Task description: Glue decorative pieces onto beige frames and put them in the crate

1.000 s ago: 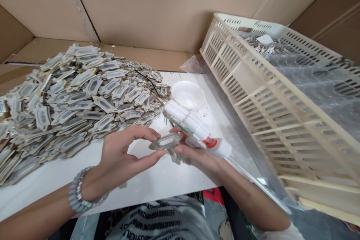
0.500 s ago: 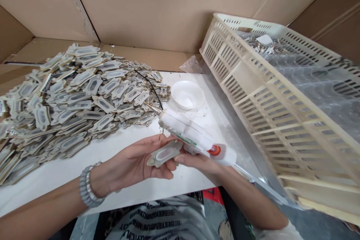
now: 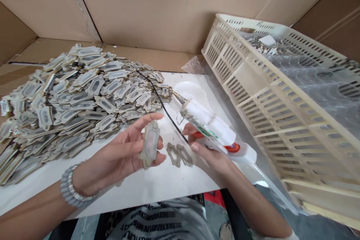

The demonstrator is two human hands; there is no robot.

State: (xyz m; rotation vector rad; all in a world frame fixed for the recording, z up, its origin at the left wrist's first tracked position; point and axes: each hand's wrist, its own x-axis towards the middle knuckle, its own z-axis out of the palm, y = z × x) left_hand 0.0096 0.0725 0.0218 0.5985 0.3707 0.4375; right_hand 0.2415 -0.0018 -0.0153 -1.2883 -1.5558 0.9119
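My left hand point(image 3: 128, 148) pinches a flat, oblong label-holder frame point(image 3: 151, 144) with a grey border and a pale window, held up over the white table. My right hand point(image 3: 208, 153) grips a white glue gun point(image 3: 210, 122) with green print, orange parts and a metal nozzle. Its nozzle points up and left, in front of a white bowl point(image 3: 194, 92). Between my hands, two similar frames point(image 3: 173, 154) lie side by side on the table. A black cord point(image 3: 167, 110) runs from the pile towards my right hand.
A big heap of similar frames point(image 3: 84, 93) covers the left of the table point(image 3: 123, 195). On the right stands a cream plastic crate point(image 3: 253, 93) holding clear plastic trays and metal pieces. Cardboard walls point(image 3: 157, 11) close off the back. A small clear bag point(image 3: 192, 65) lies beside the crate.
My hands have moved apart. The left has gone left and turned its frame more upright; the right has carried the glue gun right. Two frames on the table now show between them.
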